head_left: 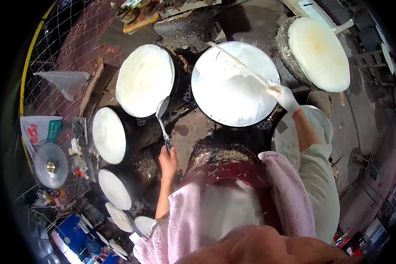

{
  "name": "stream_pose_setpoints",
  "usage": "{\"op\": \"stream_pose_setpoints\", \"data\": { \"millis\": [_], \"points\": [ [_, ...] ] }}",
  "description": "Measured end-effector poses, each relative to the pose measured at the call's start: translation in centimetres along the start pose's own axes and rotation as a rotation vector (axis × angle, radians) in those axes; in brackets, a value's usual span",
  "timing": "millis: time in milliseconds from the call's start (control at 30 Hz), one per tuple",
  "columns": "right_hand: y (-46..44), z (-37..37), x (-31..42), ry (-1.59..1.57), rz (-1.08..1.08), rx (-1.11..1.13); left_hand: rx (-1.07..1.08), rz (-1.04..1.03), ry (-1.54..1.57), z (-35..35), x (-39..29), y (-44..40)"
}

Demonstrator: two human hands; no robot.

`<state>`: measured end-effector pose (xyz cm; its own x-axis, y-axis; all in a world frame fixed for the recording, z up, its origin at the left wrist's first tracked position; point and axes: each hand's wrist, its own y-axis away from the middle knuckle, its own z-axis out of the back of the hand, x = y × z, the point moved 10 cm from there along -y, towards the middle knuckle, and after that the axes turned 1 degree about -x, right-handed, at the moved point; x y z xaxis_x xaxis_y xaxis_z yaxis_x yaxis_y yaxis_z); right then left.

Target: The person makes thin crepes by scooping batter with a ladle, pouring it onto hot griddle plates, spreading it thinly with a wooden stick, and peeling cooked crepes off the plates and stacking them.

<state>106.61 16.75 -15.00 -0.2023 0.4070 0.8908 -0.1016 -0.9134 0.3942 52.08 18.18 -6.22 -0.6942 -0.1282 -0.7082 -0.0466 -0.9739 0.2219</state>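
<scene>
In a white glove, my right hand is closed on a long thin stick that lies across the round middle griddle. White batter covers the upper left part of that griddle, and the rest shows shiny metal. My bare left hand is wrapped round the dark blue handle of a ladle. The ladle's bowl is at the lower right edge of the left griddle, which bears a white round sheet.
At the upper right, another griddle bears a pale round sheet. More white rounds curve down the left side. A round lid lies under my right forearm. A fan and wire fence stand at the left.
</scene>
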Motion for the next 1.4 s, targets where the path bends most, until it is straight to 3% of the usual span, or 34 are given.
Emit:
{"op": "stream_pose_setpoints", "data": {
  "millis": [33, 67, 100, 167, 200, 233, 300, 333, 367, 467, 533, 633, 667, 733, 800, 900, 933, 1000, 1067, 1133, 1233, 1300, 1367, 1400],
  "points": [
    [-0.4, 0.2, 2.3, -0.032, 0.047, -0.040, 0.004, 0.005, -0.001, -0.1, -0.2, -0.1],
    [0.2, -0.8, 2.3, -0.014, -0.129, 0.064, -0.012, 0.004, -0.006, -0.2, 0.1, 0.0],
    [-0.4, -2.4, 1.1, -0.045, -0.061, 0.172, -0.012, 0.001, 0.002, -0.3, 0.4, 0.1],
    [1.2, -4.8, -0.9, -0.203, -0.160, 0.282, -0.016, 0.002, 0.017, -0.3, 1.7, 0.9],
    [1.9, -4.9, -2.0, -0.103, -0.225, 0.303, -0.023, -0.020, -0.019, -0.3, 1.7, 0.9],
    [2.0, -4.4, 0.1, -0.015, 0.036, 0.295, -0.030, -0.041, -0.055, -0.3, 1.7, 1.0],
    [1.8, -2.0, 1.1, 0.086, 0.067, 0.248, -0.052, -0.118, -0.132, 0.2, 0.4, 1.2],
    [0.7, -0.7, 1.2, 0.007, 0.005, 0.186, -0.020, -0.006, -0.063, 0.0, 1.0, 0.7],
    [-0.4, 0.6, 2.8, 0.010, 0.097, 0.050, -0.027, -0.041, -0.108, 0.0, 0.0, 0.0],
    [-2.7, -0.8, 1.3, 0.059, 0.060, 0.199, -0.048, -0.143, -0.200, -0.6, -3.3, -3.1],
    [-0.8, -3.0, 1.9, -0.002, 0.012, 0.302, 0.017, -0.106, -0.221, -1.8, -5.3, -5.4],
    [3.7, -1.5, 2.6, 0.158, -0.046, 0.368, 0.044, -0.238, -0.297, -4.5, -6.8, -8.8],
    [4.0, -0.3, 1.4, 0.095, -0.102, 0.335, 0.075, -0.224, -0.294, -5.6, -7.3, -9.7],
    [2.4, 2.0, 0.5, 0.053, 0.036, 0.149, 0.095, -0.279, -0.355, -7.5, -8.4, -11.1],
    [0.0, 3.2, 0.8, 0.226, 0.164, -0.014, 0.122, -0.308, -0.447, -8.8, -9.2, -11.7],
    [-1.1, -2.4, 1.2, -0.131, 0.101, 0.231, 0.166, -0.351, -0.580, -8.9, -9.1, -10.3],
    [-0.3, -3.5, 0.3, 0.001, -0.124, 0.263, 0.177, -0.360, -0.611, -8.5, -8.7, -9.2],
    [0.8, -4.8, -3.9, -0.012, -0.099, 0.328, 0.249, -0.342, -0.651, -7.6, -8.3, -6.2],
    [4.3, -5.4, -3.7, -0.111, -0.136, 0.351, 0.261, -0.471, -0.664, -7.4, -6.8, -2.6],
    [8.4, -5.3, -2.9, -0.074, -0.109, 0.291, 0.365, -0.425, -0.694, -8.3, -3.9, 0.5],
    [15.2, -5.8, -0.4, -0.082, -0.259, 0.260, 0.488, -0.387, -0.612, -10.0, -2.8, 4.1],
    [17.8, -9.4, -1.6, -0.435, -0.373, -0.046, 0.577, -0.445, -0.427, -10.7, -3.1, 3.7],
    [18.4, -17.2, -0.2, -0.770, -0.534, 0.061, 0.633, -0.495, -0.229, -9.4, -5.7, 2.0],
    [16.7, -20.3, -0.3, -0.914, -0.514, 0.077, 0.570, -0.488, -0.153, -7.3, -7.7, 1.2]
  ]
}}
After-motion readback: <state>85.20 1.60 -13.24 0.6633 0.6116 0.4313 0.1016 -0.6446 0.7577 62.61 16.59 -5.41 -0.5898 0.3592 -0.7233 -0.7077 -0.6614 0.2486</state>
